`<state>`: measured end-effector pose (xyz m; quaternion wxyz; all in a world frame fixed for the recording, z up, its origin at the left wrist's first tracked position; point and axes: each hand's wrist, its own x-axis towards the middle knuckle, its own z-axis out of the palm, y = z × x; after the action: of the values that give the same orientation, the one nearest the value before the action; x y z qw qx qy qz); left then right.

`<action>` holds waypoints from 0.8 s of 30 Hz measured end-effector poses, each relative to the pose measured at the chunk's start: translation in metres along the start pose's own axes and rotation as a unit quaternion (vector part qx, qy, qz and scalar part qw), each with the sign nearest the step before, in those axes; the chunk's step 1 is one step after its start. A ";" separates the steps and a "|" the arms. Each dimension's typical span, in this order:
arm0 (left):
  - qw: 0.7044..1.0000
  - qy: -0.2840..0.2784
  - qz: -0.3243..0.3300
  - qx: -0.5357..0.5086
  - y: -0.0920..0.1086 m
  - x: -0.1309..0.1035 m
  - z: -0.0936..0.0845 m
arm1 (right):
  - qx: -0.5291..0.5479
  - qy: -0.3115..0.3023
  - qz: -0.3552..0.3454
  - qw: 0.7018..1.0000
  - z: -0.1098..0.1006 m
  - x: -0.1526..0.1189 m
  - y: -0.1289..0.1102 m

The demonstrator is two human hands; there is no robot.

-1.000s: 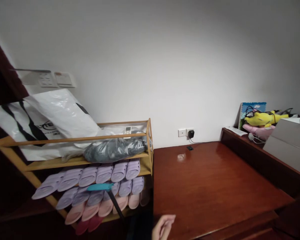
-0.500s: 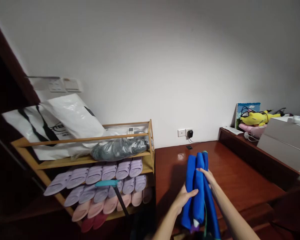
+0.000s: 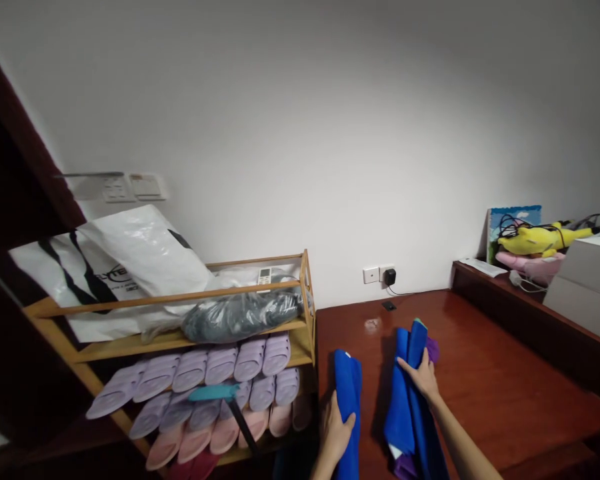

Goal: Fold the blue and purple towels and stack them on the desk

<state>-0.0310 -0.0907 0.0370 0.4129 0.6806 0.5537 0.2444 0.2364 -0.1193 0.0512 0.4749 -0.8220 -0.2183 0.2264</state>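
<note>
Over the reddish-brown wooden surface [image 3: 485,380], my left hand [image 3: 336,430] is closed round one long blue cloth roll [image 3: 349,393] near the surface's left edge. To its right, my right hand [image 3: 424,379] grips a pair of folded blue cloth pieces [image 3: 401,400] from the right side, its thumb lying over them. A bit of purple cloth [image 3: 433,349] shows beyond my right fingers, and more purple and white peeks out at the lower end. The lower ends of the cloths run toward the bottom of the picture.
On the left stands a wooden shoe rack [image 3: 307,320] with lilac and pink slippers [image 3: 220,363], white bags [image 3: 145,250] and a remote [image 3: 265,279] on top. A teal-headed tool [image 3: 213,392] leans before it. A yellow plush toy [image 3: 537,240] and grey boxes [image 3: 580,293] sit at right.
The blue cloths, held together before, are now apart: my left hand has moved left with one roll, and my right hand holds the others. Purple cloth has come into view at the right.
</note>
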 end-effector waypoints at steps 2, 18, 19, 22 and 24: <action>0.989 0.047 0.021 0.136 -0.002 -0.009 0.002 | -0.085 0.016 -0.038 0.996 0.011 -0.015 0.015; 0.917 0.003 0.159 0.367 -0.038 -0.037 0.024 | -0.449 -0.002 -0.283 0.848 -0.029 0.005 0.072; 0.914 -0.006 0.167 0.370 -0.040 -0.036 0.024 | -0.450 0.023 -0.292 0.844 -0.034 0.007 0.077; 0.903 -0.006 0.186 0.387 -0.047 -0.032 0.024 | -0.417 0.125 -0.294 0.851 -0.037 -0.002 0.099; 0.895 0.019 0.201 0.398 -0.049 -0.031 0.024 | -0.398 0.165 -0.298 0.852 -0.034 -0.011 0.112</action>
<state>-0.0473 -0.1255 -0.0126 0.0383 0.8802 0.4635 0.0944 0.2634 -0.1991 -0.0305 0.1812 -0.8615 -0.4425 -0.1706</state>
